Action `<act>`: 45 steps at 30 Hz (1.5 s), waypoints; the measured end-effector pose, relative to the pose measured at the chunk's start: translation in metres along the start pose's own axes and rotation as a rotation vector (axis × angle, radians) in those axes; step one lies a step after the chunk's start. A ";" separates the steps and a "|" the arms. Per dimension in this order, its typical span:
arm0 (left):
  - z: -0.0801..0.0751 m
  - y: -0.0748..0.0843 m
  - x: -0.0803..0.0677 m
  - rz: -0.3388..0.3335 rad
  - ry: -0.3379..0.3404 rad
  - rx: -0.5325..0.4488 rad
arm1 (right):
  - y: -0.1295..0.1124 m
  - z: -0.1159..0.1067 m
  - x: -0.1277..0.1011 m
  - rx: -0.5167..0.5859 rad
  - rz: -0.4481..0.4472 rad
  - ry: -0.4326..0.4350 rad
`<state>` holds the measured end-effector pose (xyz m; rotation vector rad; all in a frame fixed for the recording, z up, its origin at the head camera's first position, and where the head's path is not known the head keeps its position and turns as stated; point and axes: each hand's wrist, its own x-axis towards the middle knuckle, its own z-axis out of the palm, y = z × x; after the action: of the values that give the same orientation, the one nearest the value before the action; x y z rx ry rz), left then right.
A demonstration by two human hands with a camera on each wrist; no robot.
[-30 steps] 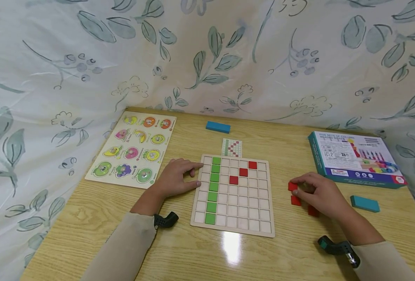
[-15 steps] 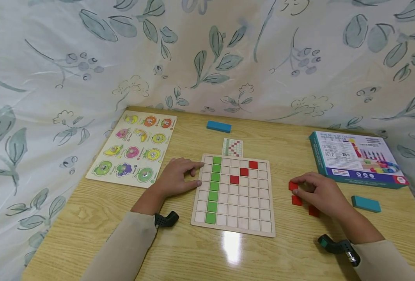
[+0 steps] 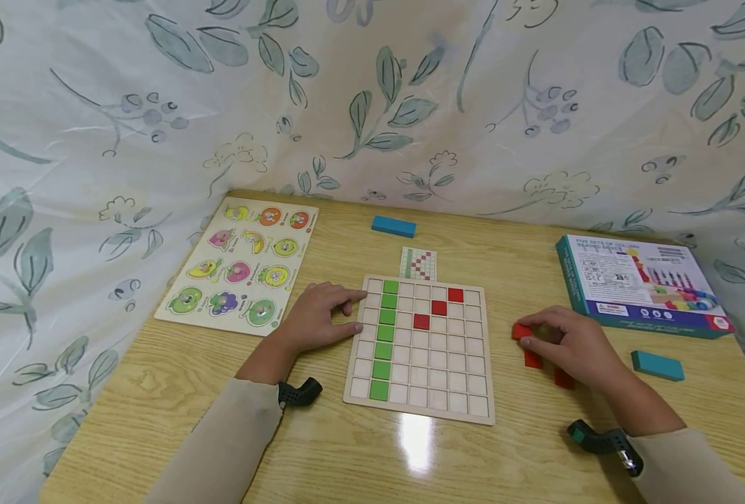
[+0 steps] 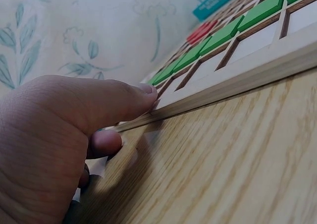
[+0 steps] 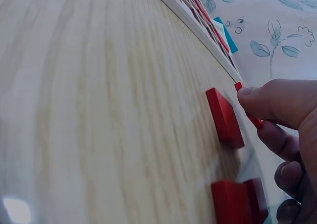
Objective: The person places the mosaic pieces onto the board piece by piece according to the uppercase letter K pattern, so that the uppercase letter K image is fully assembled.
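Observation:
A wooden grid board lies on the table, with a column of green tiles near its left side. Three red tiles run diagonally in its upper right part. At the board's left edge, the thumb and index finger of my left hand touch the rim. To the right of the board, my right hand pinches a red tile between thumb and fingers. Below it on the table lie more loose red tiles, partly under the hand in the head view.
A small pattern card lies just behind the board, a blue block farther back. On the left is a fruit puzzle board. A boxed toy set and a teal block lie on the right. Floral cloth hangs behind.
My right hand has shifted slightly left with the red tile in its fingers, drawing it a little away from its spot. The left hand stays at the board's edge.

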<state>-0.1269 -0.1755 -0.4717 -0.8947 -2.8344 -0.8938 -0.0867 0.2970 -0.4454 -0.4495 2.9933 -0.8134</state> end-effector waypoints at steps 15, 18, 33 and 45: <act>-0.002 0.003 0.000 0.004 0.002 -0.005 | -0.019 0.004 0.007 0.040 -0.034 -0.005; -0.002 0.003 0.000 0.006 0.002 -0.007 | -0.023 0.006 0.009 0.047 -0.040 -0.015; -0.002 0.002 0.000 0.020 0.012 -0.006 | -0.047 0.022 0.021 0.106 -0.061 -0.043; 0.000 0.000 0.000 0.006 0.002 0.000 | -0.065 0.039 0.031 0.166 -0.105 -0.083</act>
<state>-0.1267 -0.1756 -0.4712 -0.9015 -2.8288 -0.8942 -0.0951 0.2154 -0.4443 -0.6221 2.8175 -1.0144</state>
